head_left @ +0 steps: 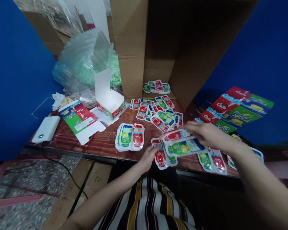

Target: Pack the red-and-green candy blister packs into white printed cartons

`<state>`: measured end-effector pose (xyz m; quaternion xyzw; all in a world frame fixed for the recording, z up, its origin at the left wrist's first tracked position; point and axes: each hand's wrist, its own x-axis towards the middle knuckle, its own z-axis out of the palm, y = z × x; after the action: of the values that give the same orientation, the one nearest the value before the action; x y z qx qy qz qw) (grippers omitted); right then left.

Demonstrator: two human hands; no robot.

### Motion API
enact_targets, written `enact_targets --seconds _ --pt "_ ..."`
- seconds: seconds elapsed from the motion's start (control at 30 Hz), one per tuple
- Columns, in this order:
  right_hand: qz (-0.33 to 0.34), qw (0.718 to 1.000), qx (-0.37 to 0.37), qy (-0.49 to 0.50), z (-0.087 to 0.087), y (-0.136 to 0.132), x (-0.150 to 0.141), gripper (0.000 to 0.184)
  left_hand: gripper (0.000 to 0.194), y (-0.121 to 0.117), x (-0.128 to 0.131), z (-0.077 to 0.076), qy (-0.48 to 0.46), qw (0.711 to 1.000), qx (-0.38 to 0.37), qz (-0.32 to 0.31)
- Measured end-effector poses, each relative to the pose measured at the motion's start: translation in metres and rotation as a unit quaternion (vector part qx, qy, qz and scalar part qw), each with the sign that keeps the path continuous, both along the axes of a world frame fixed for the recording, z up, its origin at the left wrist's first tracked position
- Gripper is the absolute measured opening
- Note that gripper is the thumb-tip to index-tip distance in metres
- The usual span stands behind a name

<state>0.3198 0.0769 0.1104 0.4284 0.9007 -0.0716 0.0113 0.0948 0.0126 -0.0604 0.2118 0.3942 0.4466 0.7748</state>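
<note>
At the front edge of the wooden table, one red-and-green packet is pinched by the left hand, and a second packet, partly covering it, is grasped by the right hand; either might be dropped if its edge-hold were loosened.

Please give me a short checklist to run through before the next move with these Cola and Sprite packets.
1. The left hand has hold of the lower packet: ok, its thumb lies on the packet's edge.
2. The right hand has hold of the upper packet: ok.
3. The two held packets are apart: cannot tell; one overlaps the other in this view.
4. The small box is open: ok, its white flap stands up.
5. The loose pile behind the hands is squared up: not ok, its packets lie at mixed angles.
</note>
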Motion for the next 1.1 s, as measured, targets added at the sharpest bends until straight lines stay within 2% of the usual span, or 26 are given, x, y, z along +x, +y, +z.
enact_targets --seconds 0.1,0.17,0.27,0.33,0.47,0.57,0.7,0.8,0.87,0.97,1.03,1.1 --pt "-0.027 0.996 0.054 -0.060 -0.013 0.010 -0.008 0.070 0.041 -0.003 0.000 0.004 0.009 1.000 0.015 0.015" --pt "-0.033 0.997 0.056 -0.042 -0.023 0.020 -0.007 0.063 0.041 -0.007 0.000 0.009 0.021 0.999 0.032 0.021" --pt "-0.028 0.996 0.023 0.081 -0.035 0.031 0.002 0.046 0.043 -0.012 0.000 0.018 0.059 0.997 0.042 0.026" --pt "-0.034 0.984 -0.001 0.173 -0.039 0.032 0.008 0.039 0.045 -0.013 -0.001 0.023 0.083 0.995 0.048 0.033" --pt "-0.068 0.958 -0.077 0.269 -0.039 0.028 0.020 0.037 0.041 -0.008 -0.002 0.024 0.101 0.993 0.042 0.036" --pt "-0.061 0.945 -0.143 0.287 -0.027 0.023 0.023 0.038 0.034 0.001 -0.003 0.020 0.092 0.995 0.005 0.024" --pt "0.033 0.928 -0.280 0.244 -0.015 0.020 0.007 0.033 0.034 0.012 -0.002 0.022 0.037 0.999 -0.021 -0.015" --pt "0.088 0.916 -0.342 0.193 -0.026 0.022 -0.017 0.034 0.047 0.017 -0.001 0.030 0.006 0.997 -0.024 -0.070" --pt "0.093 0.921 -0.337 0.171 -0.040 0.023 -0.033 0.039 0.056 0.018 -0.002 0.034 -0.013 0.992 0.008 -0.129" --pt "0.096 0.931 -0.310 0.169 -0.058 0.025 -0.052 0.043 0.058 0.015 -0.004 0.032 0.012 0.978 0.060 -0.201" --pt "0.090 0.939 -0.285 0.171 -0.064 0.024 -0.059 0.040 0.060 0.012 -0.004 0.027 0.045 0.979 0.055 -0.193" --pt "0.071 0.949 -0.247 0.180 -0.069 0.021 -0.062 0.040 0.058 0.010 -0.004 0.022 0.066 0.985 0.040 -0.153"
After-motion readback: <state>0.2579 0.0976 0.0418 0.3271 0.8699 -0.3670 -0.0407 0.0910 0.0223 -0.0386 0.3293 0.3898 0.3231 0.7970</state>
